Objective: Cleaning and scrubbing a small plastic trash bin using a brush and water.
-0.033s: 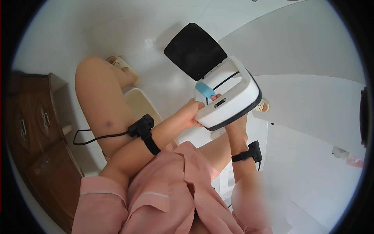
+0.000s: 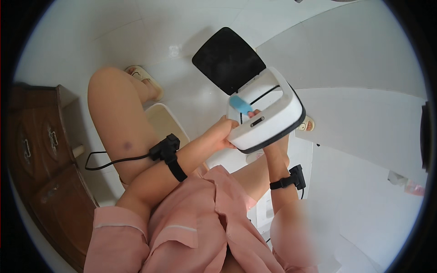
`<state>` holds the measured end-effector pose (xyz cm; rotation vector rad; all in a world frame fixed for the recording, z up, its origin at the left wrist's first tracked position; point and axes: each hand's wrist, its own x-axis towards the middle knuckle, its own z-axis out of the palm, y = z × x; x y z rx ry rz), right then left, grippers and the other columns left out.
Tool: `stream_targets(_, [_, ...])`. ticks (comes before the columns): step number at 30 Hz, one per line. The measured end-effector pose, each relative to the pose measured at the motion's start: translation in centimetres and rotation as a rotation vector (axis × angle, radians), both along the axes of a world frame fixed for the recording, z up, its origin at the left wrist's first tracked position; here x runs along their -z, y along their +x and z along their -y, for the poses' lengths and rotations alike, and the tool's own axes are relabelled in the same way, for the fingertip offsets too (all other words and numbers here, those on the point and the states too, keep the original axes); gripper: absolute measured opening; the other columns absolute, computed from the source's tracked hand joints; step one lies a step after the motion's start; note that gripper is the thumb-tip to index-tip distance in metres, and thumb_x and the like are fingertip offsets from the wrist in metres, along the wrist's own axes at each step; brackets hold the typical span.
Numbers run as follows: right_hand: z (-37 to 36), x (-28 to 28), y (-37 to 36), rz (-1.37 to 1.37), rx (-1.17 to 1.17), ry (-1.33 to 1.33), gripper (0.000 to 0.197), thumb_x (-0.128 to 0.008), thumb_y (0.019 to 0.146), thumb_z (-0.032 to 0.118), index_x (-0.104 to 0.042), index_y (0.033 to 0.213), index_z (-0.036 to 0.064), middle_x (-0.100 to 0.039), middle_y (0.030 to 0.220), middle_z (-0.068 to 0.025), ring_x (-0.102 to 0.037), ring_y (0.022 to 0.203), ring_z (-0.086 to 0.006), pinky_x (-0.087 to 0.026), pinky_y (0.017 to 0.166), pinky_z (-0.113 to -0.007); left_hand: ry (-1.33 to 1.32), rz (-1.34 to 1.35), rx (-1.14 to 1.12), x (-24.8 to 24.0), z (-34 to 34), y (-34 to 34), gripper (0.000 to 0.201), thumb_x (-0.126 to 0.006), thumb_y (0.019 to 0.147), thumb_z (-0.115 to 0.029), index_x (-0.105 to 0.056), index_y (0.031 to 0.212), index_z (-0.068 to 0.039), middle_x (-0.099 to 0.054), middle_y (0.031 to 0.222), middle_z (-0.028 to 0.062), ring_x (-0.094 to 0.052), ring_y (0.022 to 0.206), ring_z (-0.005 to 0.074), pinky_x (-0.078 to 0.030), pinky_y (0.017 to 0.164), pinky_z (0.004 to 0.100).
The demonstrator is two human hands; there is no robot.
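Observation:
In front of me I hold a white rectangular frame, like a bin lid, with a dark lower edge. Its black flap hangs open on the far side. My left hand is closed round the frame's near left corner. From below, my right hand reaches through the opening; only some fingertips show, the rest is behind the frame. Those fingertips pinch a light-blue oblong piece, slightly blurred, against the frame's inner side. I cannot make out whether it is a sponge or a brush.
A cream bin-like container stands on the floor beside my left leg. At far left is a brown wooden cabinet with metal handles. A pale curved wall rises on the right. A black strapped device with a cable sits on my left forearm.
The light-blue piece has shifted slightly and tilted within the opening, along with my right fingertips. The frame and my left hand stay nearly the same.

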<state>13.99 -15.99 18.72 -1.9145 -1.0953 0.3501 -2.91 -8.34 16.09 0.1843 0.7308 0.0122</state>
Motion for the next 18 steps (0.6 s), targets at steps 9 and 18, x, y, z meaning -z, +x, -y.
stream_targets(9, [1.4, 5.1, 5.4, 0.013, 0.148, -0.143, 0.023, -0.064, 0.081, 0.027, -0.061, 0.082, 0.0042, -0.053, 0.068, -0.0042, -0.051, 0.067, -0.0173, -0.042, 0.063, -0.032, 0.140, -0.058, 0.068, -1.8, -0.9, 1.0, 0.078, -0.049, 0.080, -0.011, 0.001, 0.140, -0.009, -0.039, 0.120, 0.0195, -0.052, 0.101, 0.0315, -0.048, 0.078, 0.0526])
stream_targets(18, [-0.7, 1.9, 1.6, -0.111, 0.141, -0.052, 0.035, -0.053, 0.090, 0.033, -0.048, 0.066, 0.0079, -0.038, 0.057, 0.0037, -0.035, 0.056, -0.0069, -0.031, 0.051, -0.024, 0.114, -0.029, 0.055, -3.2, -1.2, 0.4, 0.065, -0.049, 0.080, -0.013, -0.013, 0.134, -0.004, -0.034, 0.124, 0.0194, -0.051, 0.102, 0.0318, -0.051, 0.076, 0.0505])
